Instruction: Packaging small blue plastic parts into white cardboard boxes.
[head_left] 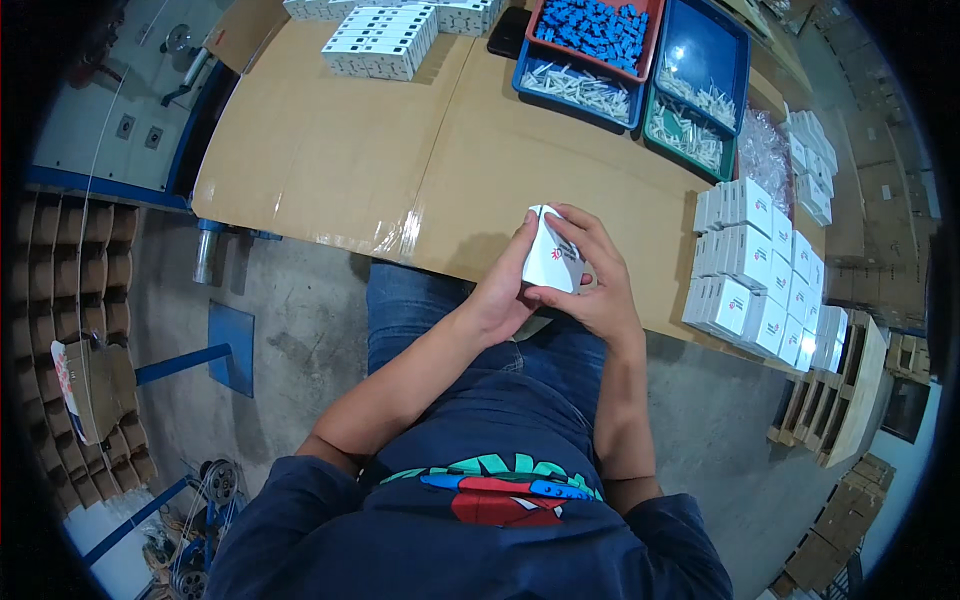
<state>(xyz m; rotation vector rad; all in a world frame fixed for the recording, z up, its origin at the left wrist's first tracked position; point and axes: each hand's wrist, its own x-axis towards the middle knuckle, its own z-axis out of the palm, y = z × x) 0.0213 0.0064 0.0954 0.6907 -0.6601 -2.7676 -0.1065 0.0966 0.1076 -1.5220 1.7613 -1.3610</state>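
In the head view, we find the small white box (552, 265) at mid-frame, by the table's (380, 150) near edge, held between both hands. Our left hand (497, 300) steadies its left side, thumb laid along the edge; our right hand (607, 285) bends its fingers over the upper right, thumb at the lower edge. We judge it light, fairly stiff card, smooth enough to slide and easily dented, so best gripped gently by opposite walls. We cannot see its underside, its contents or most left fingertips; the farthest white packs (465, 18) are cut off above.
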